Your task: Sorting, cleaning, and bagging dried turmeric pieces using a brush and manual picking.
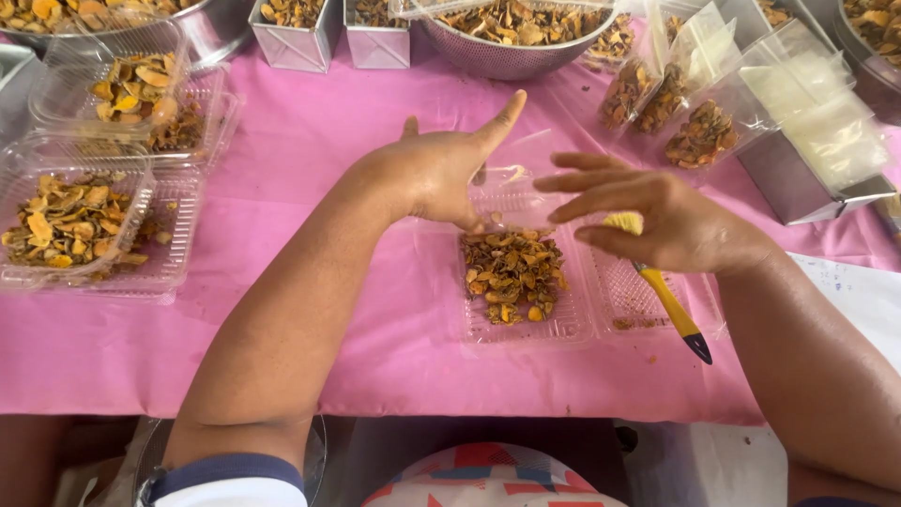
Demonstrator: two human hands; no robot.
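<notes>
Both hands spread over clear tray (526, 324) of dried slices (512, 274): left hand (441, 174) at 11, right hand (657, 221) at 2.

Centre frame, an open clamshell tray (572, 324) holds dried slices (512, 274); filled trays (56, 272) stack far left, bagged packets (699, 131) upper right.

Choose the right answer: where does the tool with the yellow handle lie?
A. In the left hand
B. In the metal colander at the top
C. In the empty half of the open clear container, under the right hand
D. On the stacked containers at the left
C: the yellow-handled tool rests across the empty half of the open clear container, its head hidden under the right hand; the left hand holds nothing.
</notes>
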